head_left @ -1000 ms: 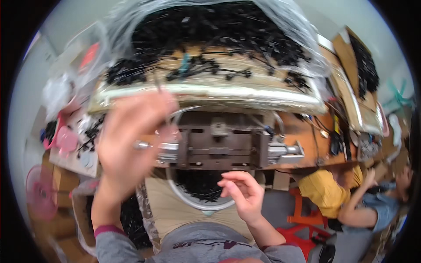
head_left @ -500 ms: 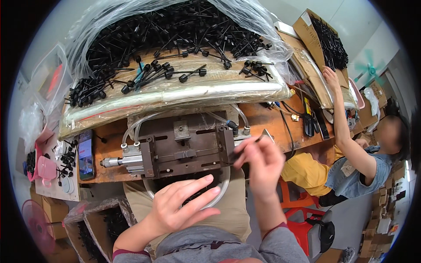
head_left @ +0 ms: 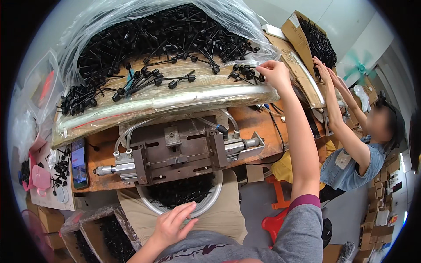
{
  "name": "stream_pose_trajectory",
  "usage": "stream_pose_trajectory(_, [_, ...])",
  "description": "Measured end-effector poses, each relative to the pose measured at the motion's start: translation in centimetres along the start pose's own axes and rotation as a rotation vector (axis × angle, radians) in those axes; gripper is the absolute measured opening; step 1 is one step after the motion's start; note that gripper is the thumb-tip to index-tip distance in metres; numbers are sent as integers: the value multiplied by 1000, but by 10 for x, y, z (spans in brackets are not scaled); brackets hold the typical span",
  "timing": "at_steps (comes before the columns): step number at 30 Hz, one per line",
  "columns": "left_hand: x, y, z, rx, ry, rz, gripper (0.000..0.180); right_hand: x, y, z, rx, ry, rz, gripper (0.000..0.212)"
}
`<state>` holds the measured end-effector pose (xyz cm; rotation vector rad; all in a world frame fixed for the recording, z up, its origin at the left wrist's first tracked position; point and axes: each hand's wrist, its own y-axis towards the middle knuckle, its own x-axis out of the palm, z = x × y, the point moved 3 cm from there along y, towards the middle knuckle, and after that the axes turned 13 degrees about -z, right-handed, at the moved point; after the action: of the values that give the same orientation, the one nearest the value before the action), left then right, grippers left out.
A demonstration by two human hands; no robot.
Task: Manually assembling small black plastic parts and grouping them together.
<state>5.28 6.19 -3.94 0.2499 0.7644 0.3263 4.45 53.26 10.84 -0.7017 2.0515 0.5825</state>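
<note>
Head view: the right hand (head_left: pixel 275 72) was seen stretched far out to a small cluster of black plastic pins (head_left: pixel 245 72) on the raised board (head_left: pixel 175 94), its fingers (head_left: pixel 263 69) bent together over the nearest pins, touching them; whether one was actually pinched could not be told. The pins were thin-stemmed with round knobbed heads, matte black, scattered singly along the board's worn wooden top. Behind them a great heap of the same pins (head_left: pixel 166 30) was held in a crinkled, glossy clear plastic bag (head_left: pixel 87 26), open toward the board. The board's front edge was wrapped in shiny clear film.

The left hand (head_left: pixel 173 223) was found low, resting on the lap against the rim of a round white basin (head_left: pixel 210 204), fingers spread apart and holding nothing. The basin was filled with more black pins and was tucked under the counter (head_left: pixel 263 127), an orange-brown wooden slab. On it a blocky brown metal press (head_left: pixel 175 153) was mounted, with silvery cylinders at both ends and clear curling hoses.

At the left a phone (head_left: pixel 79 163) and a pink cup (head_left: pixel 40 179) were noted. At the right another person (head_left: pixel 364 149) was reaching into a cardboard box (head_left: pixel 302 33) of black pins.
</note>
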Motion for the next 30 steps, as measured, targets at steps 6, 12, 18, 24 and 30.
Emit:
stream_pose_trajectory(6, [4,-14,-9,-33,0,-7,52,-7,-10,-3,-40,10,103,30])
stream_pose_trajectory(12, [7,-16,-17,-80,1,-7,50,-5,-107,-55,-442,404,228,14])
stream_pose_trajectory(18, [32,-22,-41,-148,74,-198,39,69,-248,-89,-896,490,-180,10])
stream_pose_trajectory(24, [67,-57,-78,-302,157,-372,41,243,-361,-29,-742,370,-597,12])
stream_pose_trajectory(30, [81,-75,-95,-392,182,-507,42,297,-400,8,-540,172,-621,12])
